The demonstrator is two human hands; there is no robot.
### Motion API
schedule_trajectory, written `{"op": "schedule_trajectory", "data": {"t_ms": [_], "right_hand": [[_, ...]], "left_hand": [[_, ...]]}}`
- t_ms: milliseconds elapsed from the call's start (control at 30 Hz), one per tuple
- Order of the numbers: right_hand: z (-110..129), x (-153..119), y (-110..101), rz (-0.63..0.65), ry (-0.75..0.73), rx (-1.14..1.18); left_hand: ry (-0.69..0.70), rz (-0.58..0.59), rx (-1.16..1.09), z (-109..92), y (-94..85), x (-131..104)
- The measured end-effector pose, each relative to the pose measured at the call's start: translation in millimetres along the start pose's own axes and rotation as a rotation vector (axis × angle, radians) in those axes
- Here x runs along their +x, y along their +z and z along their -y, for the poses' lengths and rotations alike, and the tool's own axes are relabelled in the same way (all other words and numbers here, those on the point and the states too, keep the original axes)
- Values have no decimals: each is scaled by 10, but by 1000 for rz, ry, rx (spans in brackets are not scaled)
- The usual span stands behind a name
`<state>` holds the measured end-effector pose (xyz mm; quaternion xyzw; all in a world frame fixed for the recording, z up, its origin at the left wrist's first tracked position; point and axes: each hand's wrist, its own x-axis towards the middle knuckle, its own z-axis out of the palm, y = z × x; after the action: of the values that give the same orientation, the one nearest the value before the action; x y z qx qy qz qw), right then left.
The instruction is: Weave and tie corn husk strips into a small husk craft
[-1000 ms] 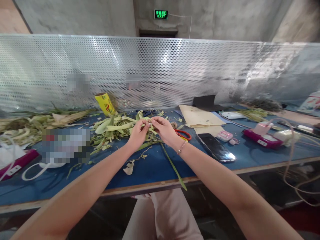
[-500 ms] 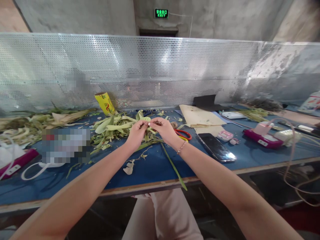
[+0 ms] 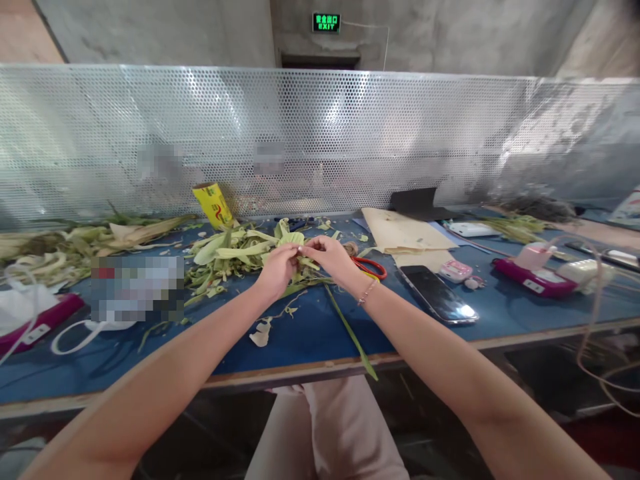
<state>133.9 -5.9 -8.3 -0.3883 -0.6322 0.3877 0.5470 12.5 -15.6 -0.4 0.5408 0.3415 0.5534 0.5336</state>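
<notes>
Over the blue table, my left hand (image 3: 281, 268) and my right hand (image 3: 327, 259) meet at the fingertips, both pinched closed. A tiny pale thing shows between them, too small to name. Just behind and to the left of my hands lies a heap of green husk-like leaves (image 3: 225, 253). A long green strip (image 3: 353, 333) runs from beneath my right hand over the table's front edge. Red-handled scissors (image 3: 373, 268) lie partly hidden behind my right wrist. A small pale scrap (image 3: 261, 333) rests in front of my left hand.
A phone (image 3: 439, 295), a pink case (image 3: 455, 270) and a purple power strip (image 3: 533, 279) lie to the right. Brown paper (image 3: 400, 230) is behind. A yellow box (image 3: 213, 205) stands near the perforated metal screen (image 3: 320, 133). Cables hang at the far right.
The whole view has shifted slightly. My left hand's fingers have curled in a little more, and both hands remain together at the fingertips.
</notes>
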Motion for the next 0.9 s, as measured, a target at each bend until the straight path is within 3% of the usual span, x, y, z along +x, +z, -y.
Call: {"op": "schedule_trajectory", "data": {"t_ms": [167, 433, 633, 900], "right_hand": [[-6, 23, -37, -14, -10, 160], [-4, 48, -50, -95, -5, 340], [35, 22, -39, -112, -90, 214], [-23, 38, -42, -129, -176, 172]], "left_hand": [[3, 44, 66, -35, -15, -7], [188, 15, 223, 5, -88, 17], [240, -61, 392, -6, -100, 16], [221, -68, 369, -31, -95, -7]]}}
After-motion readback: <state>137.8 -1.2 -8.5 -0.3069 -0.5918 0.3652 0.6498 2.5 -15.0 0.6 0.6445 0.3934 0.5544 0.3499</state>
